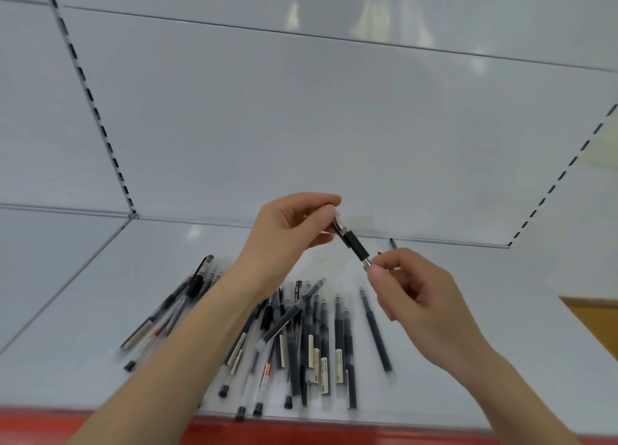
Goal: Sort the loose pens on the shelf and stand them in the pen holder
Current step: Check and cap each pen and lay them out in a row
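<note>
Fingers (317, 201) of the left hand (287, 234) curl round the clear upper barrel of a black-gripped pen (355, 245), hiding its far end; the right hand (418, 297) pinches its metal tip between thumb and forefinger, both hands above the shelf (485, 310). Below, the loose pens (311, 331) lie in a blurred heap, partly covered by the left forearm (200, 327), so their number is hard to tell. One dark pen (376, 331) lies just apart on the right; a smaller cluster (174, 307) lies to the left. Several caps reach the shelf's front edge by the red strip (368, 431). Open shelf surface runs from the heap to the back panel (301, 126)
</note>
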